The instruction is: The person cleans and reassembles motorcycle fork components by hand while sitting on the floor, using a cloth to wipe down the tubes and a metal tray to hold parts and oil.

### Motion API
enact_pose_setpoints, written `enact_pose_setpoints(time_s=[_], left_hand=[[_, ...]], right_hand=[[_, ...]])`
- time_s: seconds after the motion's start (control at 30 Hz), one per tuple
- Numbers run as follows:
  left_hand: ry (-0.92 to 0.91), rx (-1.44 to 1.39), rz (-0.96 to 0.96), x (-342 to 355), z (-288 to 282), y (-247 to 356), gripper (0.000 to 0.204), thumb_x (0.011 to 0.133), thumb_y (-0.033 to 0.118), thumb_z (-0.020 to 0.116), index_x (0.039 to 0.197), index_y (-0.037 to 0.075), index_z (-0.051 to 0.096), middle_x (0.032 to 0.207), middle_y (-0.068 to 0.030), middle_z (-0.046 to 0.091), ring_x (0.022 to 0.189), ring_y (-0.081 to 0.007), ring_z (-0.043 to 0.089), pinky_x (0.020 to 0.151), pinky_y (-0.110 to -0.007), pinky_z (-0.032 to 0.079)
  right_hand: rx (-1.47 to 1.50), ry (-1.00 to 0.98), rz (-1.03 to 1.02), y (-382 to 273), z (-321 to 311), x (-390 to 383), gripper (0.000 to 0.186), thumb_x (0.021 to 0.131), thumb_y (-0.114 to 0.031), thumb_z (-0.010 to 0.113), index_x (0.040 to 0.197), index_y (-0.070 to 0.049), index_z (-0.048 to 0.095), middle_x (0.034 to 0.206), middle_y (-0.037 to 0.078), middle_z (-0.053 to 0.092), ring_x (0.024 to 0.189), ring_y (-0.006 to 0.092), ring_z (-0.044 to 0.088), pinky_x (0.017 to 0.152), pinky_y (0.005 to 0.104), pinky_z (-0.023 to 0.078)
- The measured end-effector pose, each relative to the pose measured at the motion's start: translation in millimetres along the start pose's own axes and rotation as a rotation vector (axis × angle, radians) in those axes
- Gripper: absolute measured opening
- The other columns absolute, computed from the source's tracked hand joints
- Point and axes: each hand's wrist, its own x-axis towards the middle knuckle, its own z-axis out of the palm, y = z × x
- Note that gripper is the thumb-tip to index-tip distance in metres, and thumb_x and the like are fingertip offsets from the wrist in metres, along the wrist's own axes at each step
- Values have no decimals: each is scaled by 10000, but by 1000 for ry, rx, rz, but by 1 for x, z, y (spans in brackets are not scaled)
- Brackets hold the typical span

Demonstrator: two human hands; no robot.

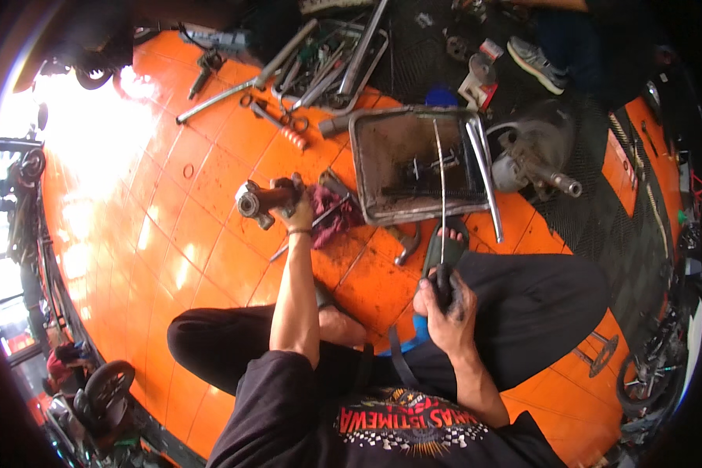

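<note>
Two loose pieces are in hand, and the step looks like readying a tool for a part rather than using it: the left hand [301, 216] has its grip closed round the right end of a rusty metal part [267, 200], held over the orange tiled floor [171, 257], left of the tray's near left corner, its round open end facing left. The right hand [450, 312] has its grip wrapped round the dark handle of a long thin rod [443, 195], whose shaft runs up across the tray [356, 175] from its near edge toward its far edge; whether the tip touches anything there cannot be told. The two are well apart. To my eye, a next move that uses one on the other calls for turning the part so its opening is presented, keeping the left grip firm, and drawing the rod back clear of the tray's near edge and of the silver tube [483, 179] leaning at its right edge. The rag [337, 220] and hammer [405, 244] lie on the floor by the tray's near left corner.
</note>
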Motion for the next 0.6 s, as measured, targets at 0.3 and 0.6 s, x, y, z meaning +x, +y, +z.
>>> enact_pose_setpoints(time_s=[0.3, 0.6], left_hand=[[-9, -407, -259, 42, -12, 141, 242, 911, 175, 726, 915, 58, 514, 717, -49, 585, 587, -112, 559, 527, -293, 479], [-243, -1656, -638, 131, -105, 258, 253, 979, 286, 624, 840, 115, 499, 674, 26, 449, 593, -99, 455, 580, -250, 441]], right_hand=[[59, 88, 13, 1, -20, -2, 267, 930, -221, 662, 870, 17, 556, 666, 111, 553, 555, 211, 549, 522, 358, 429], [177, 19, 7, -31, -30, -28, 284, 997, -248, 558, 1028, 24, 632, 713, 60, 574, 626, 154, 576, 571, 328, 452]])
